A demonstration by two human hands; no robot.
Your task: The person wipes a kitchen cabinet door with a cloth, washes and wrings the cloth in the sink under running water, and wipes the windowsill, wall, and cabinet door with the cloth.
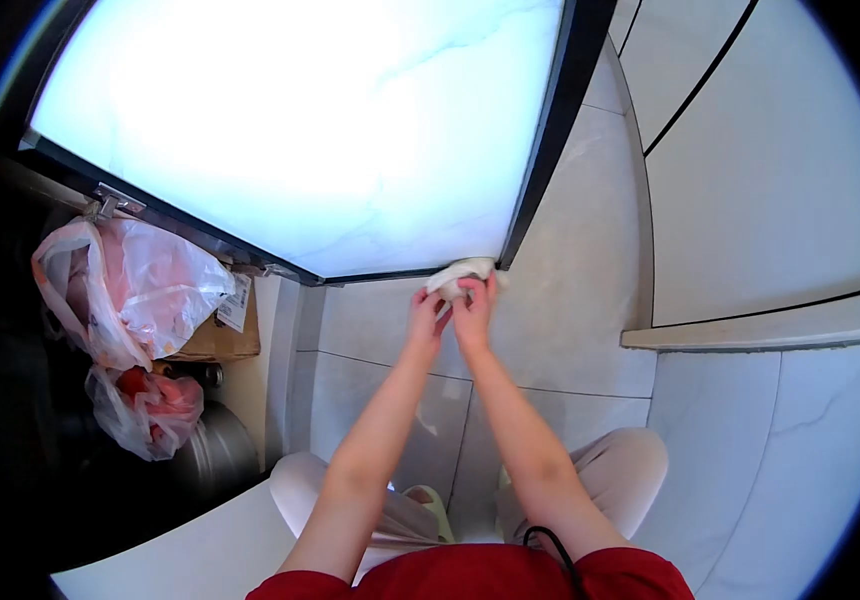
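A pale, crumpled cloth (462,274) is pressed against the lower corner of a white marbled cabinet door (350,140) with a dark frame. My left hand (428,318) has its fingers closed on the cloth's left side. Close beside it, my right hand (474,305) grips the cloth from the right, near the corner of the door frame. Part of the cloth is hidden behind my fingers.
At the left, an open cabinet holds a pink plastic bag (165,290), a smaller bag (150,410), a cardboard box (225,335) and a metal pot (220,445). White panels (770,180) stand at the right above the tiled floor (580,330).
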